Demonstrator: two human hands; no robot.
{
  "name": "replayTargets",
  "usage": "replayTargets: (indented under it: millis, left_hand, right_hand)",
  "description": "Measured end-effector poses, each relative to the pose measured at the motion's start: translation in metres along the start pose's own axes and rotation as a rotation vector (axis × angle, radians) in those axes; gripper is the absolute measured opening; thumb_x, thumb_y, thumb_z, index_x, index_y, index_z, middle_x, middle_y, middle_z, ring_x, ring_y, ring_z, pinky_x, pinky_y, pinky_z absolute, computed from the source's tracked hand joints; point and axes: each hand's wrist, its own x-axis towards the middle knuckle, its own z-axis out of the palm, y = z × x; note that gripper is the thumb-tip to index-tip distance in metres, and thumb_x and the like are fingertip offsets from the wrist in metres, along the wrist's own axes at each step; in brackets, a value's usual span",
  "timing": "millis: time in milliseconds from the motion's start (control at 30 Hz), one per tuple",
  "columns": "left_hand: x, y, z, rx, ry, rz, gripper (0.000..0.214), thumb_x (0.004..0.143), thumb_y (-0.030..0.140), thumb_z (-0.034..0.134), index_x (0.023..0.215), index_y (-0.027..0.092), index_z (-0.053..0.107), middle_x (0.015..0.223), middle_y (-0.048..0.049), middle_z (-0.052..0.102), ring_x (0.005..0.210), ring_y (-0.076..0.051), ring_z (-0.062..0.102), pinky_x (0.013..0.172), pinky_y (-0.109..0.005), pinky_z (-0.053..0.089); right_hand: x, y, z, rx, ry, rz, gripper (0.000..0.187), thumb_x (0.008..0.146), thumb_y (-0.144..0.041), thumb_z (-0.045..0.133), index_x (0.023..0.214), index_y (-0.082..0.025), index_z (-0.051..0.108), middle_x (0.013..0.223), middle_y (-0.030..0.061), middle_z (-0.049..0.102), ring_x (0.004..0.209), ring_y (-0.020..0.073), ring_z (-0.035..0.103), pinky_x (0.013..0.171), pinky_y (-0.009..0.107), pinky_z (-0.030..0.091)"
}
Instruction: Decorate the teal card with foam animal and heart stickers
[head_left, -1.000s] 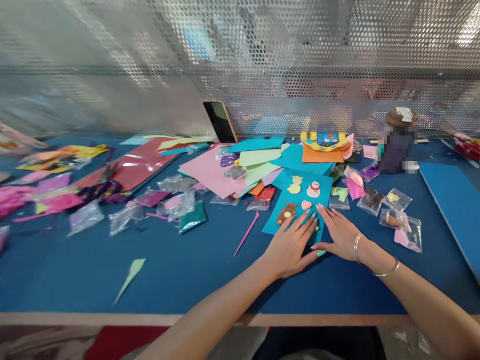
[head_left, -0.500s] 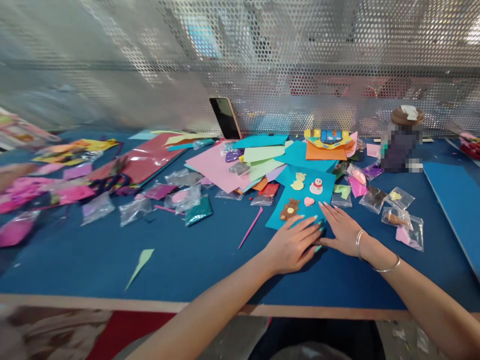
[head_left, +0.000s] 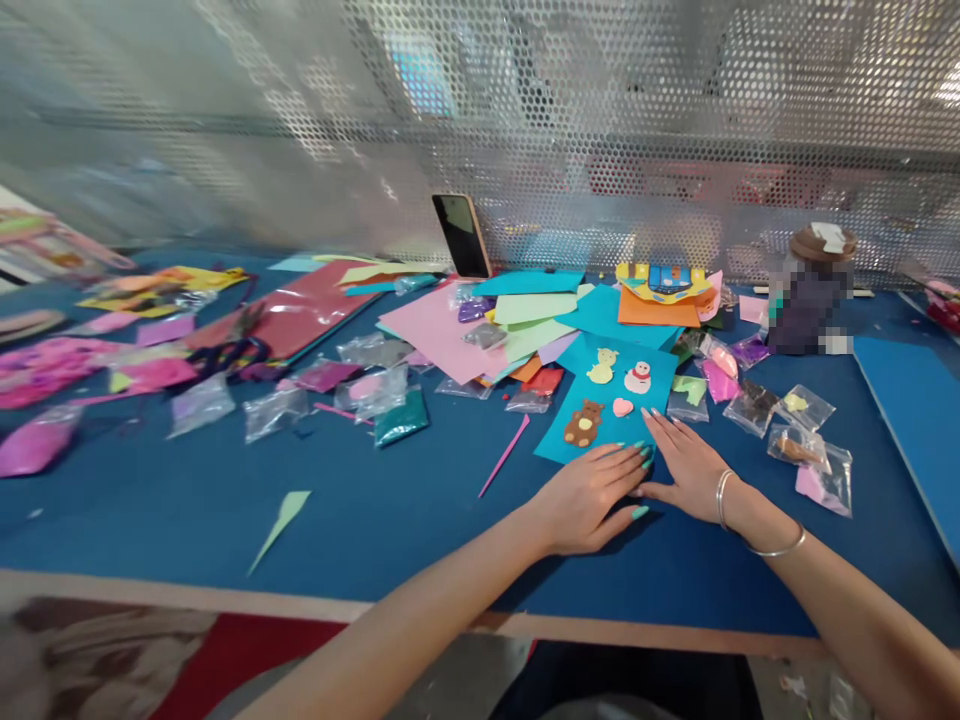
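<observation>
A blue sheet of paper (head_left: 553,438) lies on the table with clay figures on it: a brown bear (head_left: 583,424), a pale yellow animal (head_left: 602,366), a snowman (head_left: 638,377) and a pink heart (head_left: 623,407). My left hand (head_left: 594,497) rests across the sheet's lower edge, fingers stretched out flat and thumb apart. Beside it my right hand (head_left: 688,466) lies with outstretched fingers along the sheet's lower right edge. Neither hand grips anything I can see. The sheet's lower right corner is hidden under my hands.
A pink stick tool (head_left: 504,456) lies left of the sheet. Small clay bags (head_left: 750,404) are on the right, near a lidded jar (head_left: 814,300). A phone (head_left: 460,237) leans on the perforated metal screen. Scissors (head_left: 229,355) and a green paper scrap (head_left: 279,528) lie left.
My left hand has moved slightly down, uncovering the bear's lower part, and its fingers lie flatter. My right hand stays by the sheet's edge. The whole view has shifted a little.
</observation>
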Motion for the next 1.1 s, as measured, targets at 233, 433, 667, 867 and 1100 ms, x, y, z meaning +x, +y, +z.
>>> replayTargets:
  millis: [233,433,667,867,1100]
  left_hand:
    - [-0.007,0.004,0.005,0.060,0.094,-0.153,0.046,0.090,0.032,0.036,0.113,-0.003,0.054,0.115,-0.0246,0.057,0.112,-0.032,0.052,0.095,-0.048,0.041]
    - [-0.002,0.003,0.004,0.024,0.041,-0.053,0.045,0.089,0.034,0.035,0.117,0.005,0.054,0.122,-0.0150,0.055,0.118,-0.024,0.048,0.100,-0.040,0.039]
    - [-0.004,0.007,0.007,0.059,0.101,-0.171,0.049,0.087,0.037,0.040,0.115,-0.001,0.054,0.116,-0.0229,0.057,0.116,-0.034,0.048,0.096,-0.051,0.040]
    - [-0.006,0.007,0.004,0.027,0.096,-0.083,0.041,0.086,0.033,0.039,0.110,0.006,0.058,0.116,-0.0166,0.059,0.112,-0.025,0.053,0.096,-0.039,0.044]
    - [-0.002,0.012,0.008,0.078,0.145,-0.163,0.045,0.084,0.032,0.044,0.111,-0.003,0.056,0.112,-0.0234,0.059,0.110,-0.034,0.053,0.095,-0.052,0.041]
  right_hand:
    - [0.000,0.001,-0.001,0.000,-0.005,-0.003,0.090,0.079,-0.063,0.044,0.142,-0.007,0.014,0.145,0.0179,0.020,0.134,0.0264,0.017,0.109,0.045,0.021]
    - [0.000,0.000,-0.004,0.020,-0.024,0.006,0.090,0.079,-0.065,0.040,0.142,-0.006,0.015,0.145,0.0183,0.019,0.134,0.0258,0.016,0.109,0.045,0.021]
    - [0.001,-0.001,-0.003,0.027,-0.017,0.012,0.093,0.077,-0.066,0.043,0.141,-0.004,0.016,0.145,0.0194,0.020,0.134,0.0264,0.017,0.109,0.045,0.021]
    - [0.000,-0.001,-0.004,0.021,-0.018,0.005,0.089,0.079,-0.063,0.042,0.141,-0.004,0.016,0.145,0.0180,0.020,0.135,0.0241,0.016,0.109,0.043,0.021]
    - [0.000,-0.002,-0.004,0.022,-0.017,0.006,0.087,0.080,-0.060,0.042,0.140,-0.002,0.017,0.145,0.0189,0.020,0.135,0.0242,0.016,0.109,0.043,0.019]
